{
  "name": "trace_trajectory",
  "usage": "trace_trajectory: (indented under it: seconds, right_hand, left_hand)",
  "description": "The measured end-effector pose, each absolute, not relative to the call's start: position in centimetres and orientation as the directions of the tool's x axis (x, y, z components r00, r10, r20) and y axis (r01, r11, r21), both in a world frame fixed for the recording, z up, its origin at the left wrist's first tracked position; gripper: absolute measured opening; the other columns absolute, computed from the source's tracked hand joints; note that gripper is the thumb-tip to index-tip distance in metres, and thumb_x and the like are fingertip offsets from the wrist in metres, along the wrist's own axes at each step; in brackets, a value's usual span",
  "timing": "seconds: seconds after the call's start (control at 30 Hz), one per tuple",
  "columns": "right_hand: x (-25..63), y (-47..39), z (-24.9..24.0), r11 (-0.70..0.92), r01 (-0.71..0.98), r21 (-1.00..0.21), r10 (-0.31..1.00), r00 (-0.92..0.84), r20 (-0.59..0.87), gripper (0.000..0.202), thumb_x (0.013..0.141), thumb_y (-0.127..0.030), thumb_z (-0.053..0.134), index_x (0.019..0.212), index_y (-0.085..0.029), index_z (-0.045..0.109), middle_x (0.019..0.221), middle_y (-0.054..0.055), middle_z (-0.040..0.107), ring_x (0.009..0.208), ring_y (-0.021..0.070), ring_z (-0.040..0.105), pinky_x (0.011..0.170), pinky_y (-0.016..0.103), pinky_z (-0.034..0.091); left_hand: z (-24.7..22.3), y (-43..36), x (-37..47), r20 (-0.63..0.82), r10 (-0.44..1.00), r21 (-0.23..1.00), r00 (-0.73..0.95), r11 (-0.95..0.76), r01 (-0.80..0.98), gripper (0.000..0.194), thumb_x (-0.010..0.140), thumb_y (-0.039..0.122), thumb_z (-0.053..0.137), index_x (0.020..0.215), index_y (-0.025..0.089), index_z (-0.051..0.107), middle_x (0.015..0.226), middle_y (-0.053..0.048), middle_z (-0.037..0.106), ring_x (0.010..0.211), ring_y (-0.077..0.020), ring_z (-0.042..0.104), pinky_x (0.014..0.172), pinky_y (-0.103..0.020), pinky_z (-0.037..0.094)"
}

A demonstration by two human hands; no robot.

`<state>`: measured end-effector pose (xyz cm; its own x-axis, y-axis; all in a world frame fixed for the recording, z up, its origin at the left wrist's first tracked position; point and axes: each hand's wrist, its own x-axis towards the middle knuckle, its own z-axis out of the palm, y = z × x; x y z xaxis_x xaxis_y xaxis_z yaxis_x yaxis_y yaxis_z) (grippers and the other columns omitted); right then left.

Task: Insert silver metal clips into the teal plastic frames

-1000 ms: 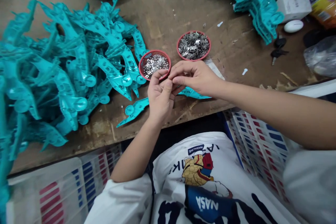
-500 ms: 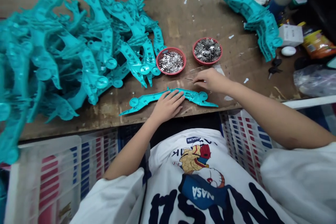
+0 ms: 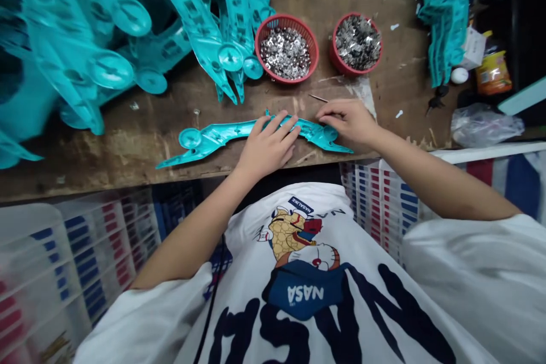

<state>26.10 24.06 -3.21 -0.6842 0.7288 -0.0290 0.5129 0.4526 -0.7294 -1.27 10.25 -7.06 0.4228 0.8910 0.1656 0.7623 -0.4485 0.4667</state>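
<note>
A long, curved teal plastic part (image 3: 215,137) lies near the table's front edge. My left hand (image 3: 268,147) rests flat over its middle, fingers stretched out and pressing on it. My right hand (image 3: 350,119) is closed at the part's right end, with thumb and fingertips pinched close to its surface. A thin metal rod (image 3: 317,98) sticks out to the left from this hand; the rest of it is hidden. Whether the fingertips also pinch a small piece cannot be seen. Just beyond stand a red basket (image 3: 314,48) of small shiny metal pieces and a red bowl (image 3: 334,56) of metal clips.
A big heap of similar teal parts (image 3: 187,5) fills the left side. More stacked teal parts (image 3: 446,17) stand at the back right, near a white box (image 3: 473,48), an orange packet (image 3: 492,73) and a clear plastic bag (image 3: 486,125). Plastic crates (image 3: 91,256) flank my lap.
My view has moved closer and lower over the table. My right hand has come down from above the part to its right end, still with the rod. My left hand stays on the part.
</note>
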Motion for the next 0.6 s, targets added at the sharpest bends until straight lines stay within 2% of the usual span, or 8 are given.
trace_trajectory:
  seconds: [0.23, 0.33, 0.43, 0.6]
  right_hand:
    - [25.0, 23.7, -3.2, 0.671, 0.429, -0.604, 0.561, -0.827, 0.036, 0.032, 0.115, -0.034, 0.06, 0.115, -0.022, 0.09, 0.114, 0.011, 0.089, 0.104, 0.0272, 0.082, 0.097, 0.04, 0.063]
    - [24.6, 24.3, -2.9, 0.727, 0.432, -0.534, 0.491, -0.87, -0.035, 0.039, 0.119, -0.038, 0.054, 0.122, -0.022, 0.089, 0.121, 0.013, 0.087, 0.109, 0.0294, 0.08, 0.098, 0.043, 0.061]
    - [24.1, 24.8, -2.4, 0.809, 0.408, -0.423, 0.395, -0.91, -0.121, 0.044, 0.12, -0.033, 0.047, 0.131, -0.023, 0.088, 0.125, 0.012, 0.084, 0.11, 0.0293, 0.077, 0.094, 0.042, 0.058]
    - [23.5, 25.2, -1.6, 0.901, 0.362, -0.24, 0.31, -0.923, -0.229, 0.042, 0.118, -0.027, 0.049, 0.136, -0.021, 0.086, 0.121, 0.011, 0.083, 0.108, 0.029, 0.075, 0.088, 0.039, 0.053]
  left_hand:
    - [-7.3, 10.3, -1.1, 0.157, 0.903, 0.564, 0.4, -0.415, 0.714, 0.055, 0.113, 0.023, 0.059, 0.167, 0.027, 0.068, 0.183, -0.014, 0.06, 0.177, -0.041, 0.048, 0.142, -0.072, 0.038]
    - [-7.4, 10.3, -1.1, 0.149, 0.907, 0.592, 0.395, -0.402, 0.698, 0.056, 0.113, 0.023, 0.058, 0.168, 0.027, 0.067, 0.184, -0.012, 0.059, 0.178, -0.0404, 0.046, 0.144, -0.072, 0.035]
    - [-7.4, 10.3, -1.0, 0.151, 0.909, 0.599, 0.389, -0.397, 0.695, 0.055, 0.113, 0.023, 0.057, 0.167, 0.026, 0.067, 0.184, -0.012, 0.059, 0.179, -0.039, 0.045, 0.145, -0.07, 0.033]
    - [-7.2, 10.3, -1.0, 0.137, 0.91, 0.577, 0.391, -0.394, 0.716, 0.052, 0.112, 0.022, 0.058, 0.162, 0.025, 0.07, 0.183, -0.013, 0.059, 0.178, -0.0396, 0.046, 0.144, -0.071, 0.035]
